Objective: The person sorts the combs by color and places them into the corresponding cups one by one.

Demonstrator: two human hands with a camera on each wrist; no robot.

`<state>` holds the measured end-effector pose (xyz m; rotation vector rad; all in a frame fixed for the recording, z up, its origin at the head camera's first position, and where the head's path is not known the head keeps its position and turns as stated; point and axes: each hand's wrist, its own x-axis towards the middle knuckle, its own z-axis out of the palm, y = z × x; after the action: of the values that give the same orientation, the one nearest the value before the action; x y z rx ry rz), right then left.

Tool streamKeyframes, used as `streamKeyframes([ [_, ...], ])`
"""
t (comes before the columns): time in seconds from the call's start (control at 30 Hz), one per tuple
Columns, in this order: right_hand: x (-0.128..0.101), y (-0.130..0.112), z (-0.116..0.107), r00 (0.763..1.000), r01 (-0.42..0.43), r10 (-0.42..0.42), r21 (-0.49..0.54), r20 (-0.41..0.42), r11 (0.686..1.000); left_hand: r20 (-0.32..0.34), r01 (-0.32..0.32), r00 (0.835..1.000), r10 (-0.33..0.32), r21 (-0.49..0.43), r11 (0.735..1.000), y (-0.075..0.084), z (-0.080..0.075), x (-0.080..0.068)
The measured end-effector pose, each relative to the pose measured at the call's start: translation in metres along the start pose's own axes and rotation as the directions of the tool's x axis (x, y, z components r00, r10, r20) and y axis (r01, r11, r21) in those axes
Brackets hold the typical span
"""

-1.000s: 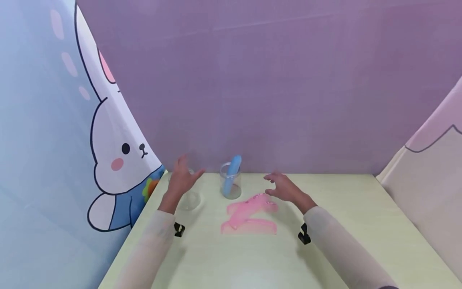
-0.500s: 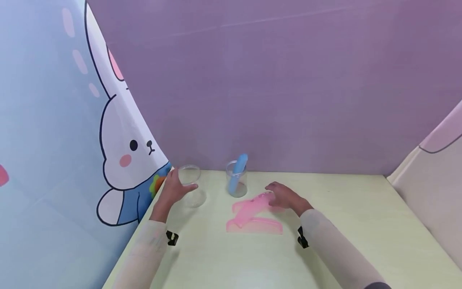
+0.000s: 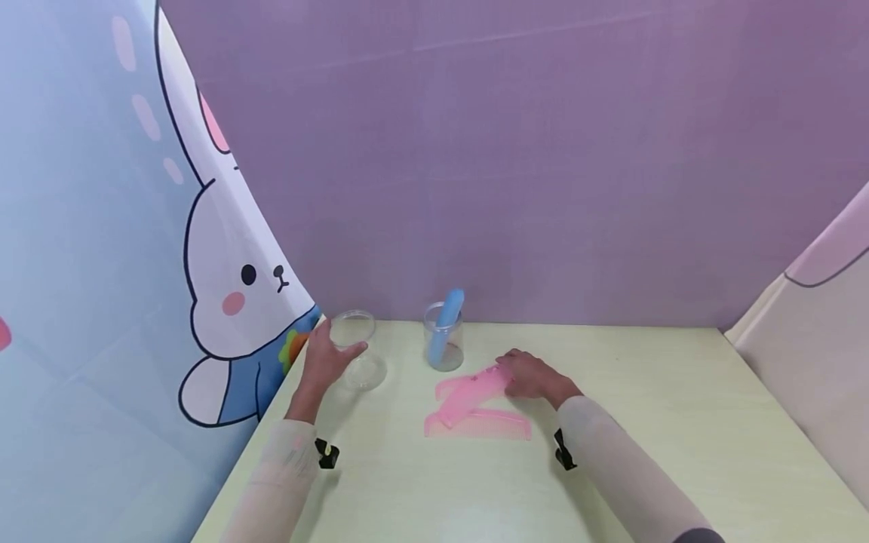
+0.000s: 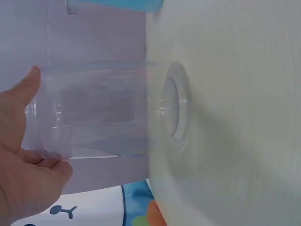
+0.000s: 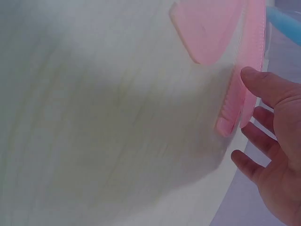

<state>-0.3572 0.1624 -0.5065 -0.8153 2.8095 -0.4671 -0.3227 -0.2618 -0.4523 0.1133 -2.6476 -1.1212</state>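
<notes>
A tall clear plastic jar [image 3: 365, 371] stands upright at the left; my left hand [image 3: 327, 360] holds it near the top, thumb on one side and fingers on the other. In the left wrist view the hand [image 4: 28, 155] spans the rim of the jar [image 4: 103, 110]. My right hand [image 3: 531, 375] pinches the end of a pink comb [image 3: 471, 394] that lies slantwise over another. The right wrist view has the thumb of the hand [image 5: 277, 136] against the comb [image 5: 251, 61]. A further pink comb [image 3: 478, 424] lies in front.
A clear cup [image 3: 448, 356] behind the combs holds a blue comb-like item [image 3: 446, 320]. The pale table [image 3: 434, 490] meets a purple backdrop [image 3: 509, 188] at the back. A rabbit-print cloth [image 3: 231, 302] hangs on the left.
My left hand has come down and taken hold of the clear jar. The right hand has lowered onto the slanted pink comb and pinched it. The head view has shifted slightly.
</notes>
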Motion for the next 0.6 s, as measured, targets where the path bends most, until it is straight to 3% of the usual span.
streamKeyframes([
  [0.27,0.004,0.006,-0.002,1.0,0.02,-0.02,-0.04,0.009,0.999,-0.131,-0.072,0.99,0.05,-0.171,0.983,-0.012,0.013,0.005],
  [0.4,0.005,0.007,-0.002,1.0,0.027,-0.027,-0.057,0.012,0.998,-0.154,-0.054,0.988,0.021,-0.213,0.976,-0.018,0.018,0.002],
  [0.6,0.005,0.01,0.0,0.997,0.071,-0.072,-0.055,-0.016,0.996,-0.129,0.01,0.99,-0.05,-0.292,0.956,-0.023,0.023,-0.001],
])
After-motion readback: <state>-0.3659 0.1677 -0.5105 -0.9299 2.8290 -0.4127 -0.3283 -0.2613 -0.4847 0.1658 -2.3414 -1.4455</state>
